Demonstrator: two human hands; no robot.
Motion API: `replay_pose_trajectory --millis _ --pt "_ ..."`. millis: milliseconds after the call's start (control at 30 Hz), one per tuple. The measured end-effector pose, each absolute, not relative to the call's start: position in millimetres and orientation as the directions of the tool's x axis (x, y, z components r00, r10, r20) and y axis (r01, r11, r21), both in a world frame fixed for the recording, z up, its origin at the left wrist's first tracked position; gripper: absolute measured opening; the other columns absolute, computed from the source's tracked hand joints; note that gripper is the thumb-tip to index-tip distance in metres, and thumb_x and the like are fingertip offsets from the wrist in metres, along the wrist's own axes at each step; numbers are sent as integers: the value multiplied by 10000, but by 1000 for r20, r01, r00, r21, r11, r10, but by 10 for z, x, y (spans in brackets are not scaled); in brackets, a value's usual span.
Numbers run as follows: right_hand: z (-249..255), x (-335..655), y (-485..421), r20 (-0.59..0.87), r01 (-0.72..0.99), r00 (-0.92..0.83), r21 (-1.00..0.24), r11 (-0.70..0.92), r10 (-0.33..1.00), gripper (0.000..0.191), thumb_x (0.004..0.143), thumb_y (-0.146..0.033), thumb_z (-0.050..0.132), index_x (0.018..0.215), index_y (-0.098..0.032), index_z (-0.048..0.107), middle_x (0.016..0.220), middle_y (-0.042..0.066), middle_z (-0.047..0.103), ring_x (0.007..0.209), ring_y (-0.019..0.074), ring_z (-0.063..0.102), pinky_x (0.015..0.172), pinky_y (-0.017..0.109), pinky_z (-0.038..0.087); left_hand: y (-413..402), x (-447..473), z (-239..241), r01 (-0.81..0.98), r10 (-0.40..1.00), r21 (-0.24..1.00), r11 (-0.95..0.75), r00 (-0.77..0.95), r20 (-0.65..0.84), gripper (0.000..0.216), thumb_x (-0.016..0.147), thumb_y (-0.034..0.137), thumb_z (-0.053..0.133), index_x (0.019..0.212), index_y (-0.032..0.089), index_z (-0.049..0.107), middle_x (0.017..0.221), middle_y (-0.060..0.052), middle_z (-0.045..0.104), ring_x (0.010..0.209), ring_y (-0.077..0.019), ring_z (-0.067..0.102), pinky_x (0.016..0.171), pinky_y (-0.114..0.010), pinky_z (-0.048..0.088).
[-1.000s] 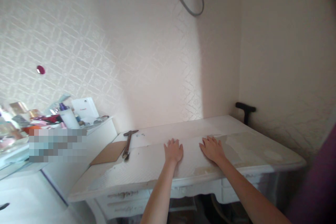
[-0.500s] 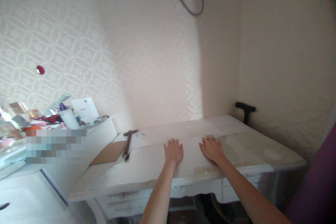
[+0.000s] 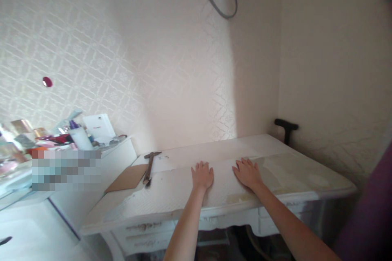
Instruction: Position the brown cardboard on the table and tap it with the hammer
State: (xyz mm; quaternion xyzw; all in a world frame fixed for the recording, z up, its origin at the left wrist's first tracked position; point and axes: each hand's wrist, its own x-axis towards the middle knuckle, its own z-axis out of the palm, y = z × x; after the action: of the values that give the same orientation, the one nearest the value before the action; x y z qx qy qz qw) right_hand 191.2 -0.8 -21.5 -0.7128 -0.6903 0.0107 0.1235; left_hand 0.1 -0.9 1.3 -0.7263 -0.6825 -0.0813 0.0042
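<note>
My left hand (image 3: 202,175) lies palm down on the white desk (image 3: 183,187), fingers spread, holding nothing. To its right, my right hand (image 3: 248,174) rests flat on the same top with its fingers apart, next to a worn, yellowish patch (image 3: 284,171). A hammer (image 3: 149,168) with a wooden handle lies left of my left hand, out of its reach of touch. Beside the hammer is a flat brown board (image 3: 127,178), perhaps cardboard. A small dark tuft, too blurred to name, sits at the hammer's handle end.
On the left a white cabinet (image 3: 92,189) carries bottles, a white pump bottle (image 3: 80,136) and a white box (image 3: 99,127). A grey cable loop (image 3: 231,2) hangs on the wall. A black T-shaped handle (image 3: 287,128) rises behind the desk. Purple cloth (image 3: 367,212) borders the right.
</note>
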Motion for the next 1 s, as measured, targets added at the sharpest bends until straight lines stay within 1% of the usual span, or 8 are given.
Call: replay_pose_trajectory --millis 167,400,800,1000 --pt "-213 1911 -8 156 981 42 -192 -11 987 494 1001 -381 319 1353 -138 567 1487 181 457 1395 344 356 1113 571 245 -9 3 18 991 992 114 -70 57 114 502 1020 375 301 1438 164 480 1548 -149 398 1436 -307 341 1154 -530 259" --pt "-199 1903 -17 155 981 52 -191 -22 987 495 1000 -379 331 1366 -134 558 1491 172 458 1391 354 361 1116 580 251 7 -8 -5 990 990 119 -73 57 129 495 1021 385 304 1430 172 485 1536 -161 412 1433 -306 348 1150 -526 262" --pt "-214 1911 -16 168 983 43 -181 -12 985 493 1001 -376 328 1356 -133 567 1488 175 461 1402 347 347 1117 582 252 10 -8 -7 990 989 121 -77 61 131 496 1021 380 308 1433 166 485 1538 -150 412 1431 -309 350 1154 -537 260" --pt "-198 1911 -18 151 984 43 -176 -16 988 488 1004 -390 334 1353 -145 571 1485 177 463 1397 344 359 1114 571 262 13 -5 -20 991 988 109 -76 60 140 495 1020 388 306 1432 183 488 1536 -135 422 1430 -299 355 1152 -531 271"
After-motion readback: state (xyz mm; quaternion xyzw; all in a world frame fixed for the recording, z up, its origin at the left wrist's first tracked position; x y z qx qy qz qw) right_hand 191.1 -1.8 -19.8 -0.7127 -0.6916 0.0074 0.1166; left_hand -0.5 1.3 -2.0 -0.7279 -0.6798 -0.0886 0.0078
